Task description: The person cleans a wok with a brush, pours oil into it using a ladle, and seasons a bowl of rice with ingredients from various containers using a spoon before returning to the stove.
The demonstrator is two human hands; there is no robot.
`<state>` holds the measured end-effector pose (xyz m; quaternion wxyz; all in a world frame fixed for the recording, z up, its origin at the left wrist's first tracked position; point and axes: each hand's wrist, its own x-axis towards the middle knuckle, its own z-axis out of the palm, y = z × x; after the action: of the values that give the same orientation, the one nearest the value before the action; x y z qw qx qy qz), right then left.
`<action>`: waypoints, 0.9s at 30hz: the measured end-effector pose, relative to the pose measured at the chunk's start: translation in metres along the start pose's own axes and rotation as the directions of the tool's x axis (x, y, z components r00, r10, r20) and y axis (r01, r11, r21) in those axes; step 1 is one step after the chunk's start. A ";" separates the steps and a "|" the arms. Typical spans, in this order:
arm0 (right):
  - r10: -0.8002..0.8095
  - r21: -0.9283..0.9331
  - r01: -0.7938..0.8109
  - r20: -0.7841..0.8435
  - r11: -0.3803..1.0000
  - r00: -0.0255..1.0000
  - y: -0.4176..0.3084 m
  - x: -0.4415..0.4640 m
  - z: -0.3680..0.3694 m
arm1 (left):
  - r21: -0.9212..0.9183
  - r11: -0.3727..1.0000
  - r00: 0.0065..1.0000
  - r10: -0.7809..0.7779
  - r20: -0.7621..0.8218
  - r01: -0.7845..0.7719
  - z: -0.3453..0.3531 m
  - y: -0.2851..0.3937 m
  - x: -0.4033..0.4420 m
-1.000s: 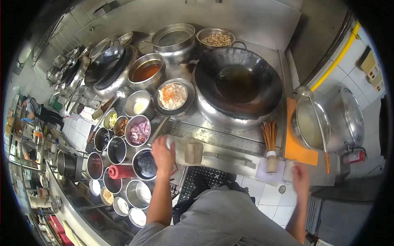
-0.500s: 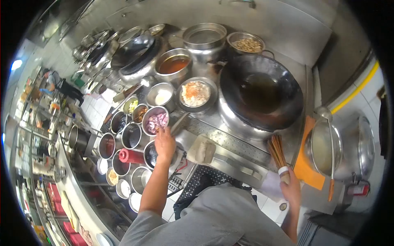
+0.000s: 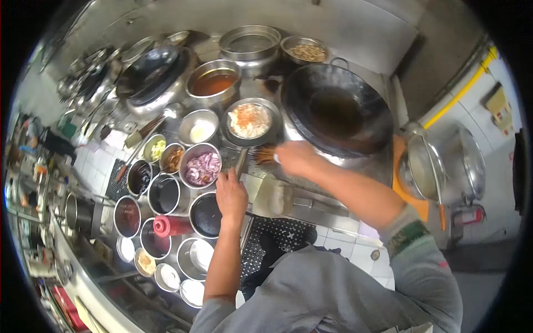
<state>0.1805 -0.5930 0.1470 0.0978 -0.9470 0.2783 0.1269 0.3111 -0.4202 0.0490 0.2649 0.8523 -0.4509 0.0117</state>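
Note:
My right hand (image 3: 294, 158) grips a bamboo wok brush (image 3: 263, 155) lying sideways, its bristles just below a shallow pan (image 3: 226, 137). White food (image 3: 249, 123) with orange powder on top fills this pan. From the pan a handle (image 3: 242, 162) slants down to my left hand (image 3: 231, 195), whose fingers look closed at its end; the exact hold is partly hidden. Beside those fingers stands a steel pot of cut red onions (image 3: 202, 168). A pot of dark liquid (image 3: 206, 215) is left of my left wrist.
A large black wok (image 3: 338, 111) with liquid sits at the right. Behind are a pot of reddish-brown liquid (image 3: 214, 84) and a bowl of pale pieces (image 3: 308, 52). A folded cloth (image 3: 273, 196) lies on the stove edge. A red bottle (image 3: 171, 226) lies among several pots. A ladle (image 3: 436, 161) rests right.
My right hand has swung the brush from beside the wok leftward to below the pan. My left hand has shifted slightly toward the pan's handle. The camera view has turned.

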 end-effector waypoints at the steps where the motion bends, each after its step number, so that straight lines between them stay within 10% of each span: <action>1: -0.014 -0.064 0.013 -0.017 0.998 1.000 -0.008 0.011 0.001 | -0.016 1.000 1.000 0.012 -0.012 -0.012 0.001 -0.002 0.001; 8: 0.028 -0.169 0.007 0.202 0.986 0.979 0.032 -0.071 -0.006 | -0.121 0.992 0.999 0.034 -0.007 -0.035 -0.007 -0.009 -0.005; 15: 0.505 -0.374 -0.366 0.404 0.852 0.763 0.183 -0.258 0.045 | -0.342 0.915 0.970 0.159 -0.185 -0.215 -0.036 0.019 -0.046; 18: 0.486 -0.342 -0.365 0.406 0.866 0.774 0.228 -0.271 0.041 | -0.435 0.882 0.983 0.180 -0.049 -0.183 -0.006 0.031 -0.053; 21: 0.671 -0.187 -0.655 0.033 0.732 0.741 0.222 -0.264 0.076 | -0.506 0.862 0.973 0.134 0.188 -0.021 0.034 0.032 -0.055; 27: 0.575 -0.037 -0.585 0.245 0.810 0.780 0.182 -0.332 0.052 | -0.594 0.743 0.879 0.016 0.477 0.309 0.098 0.020 -0.052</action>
<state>-0.1997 -0.5635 0.1750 0.1069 -0.7901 0.5443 0.2609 0.2428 -0.4348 -0.0401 0.4331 0.7173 -0.4044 -0.3666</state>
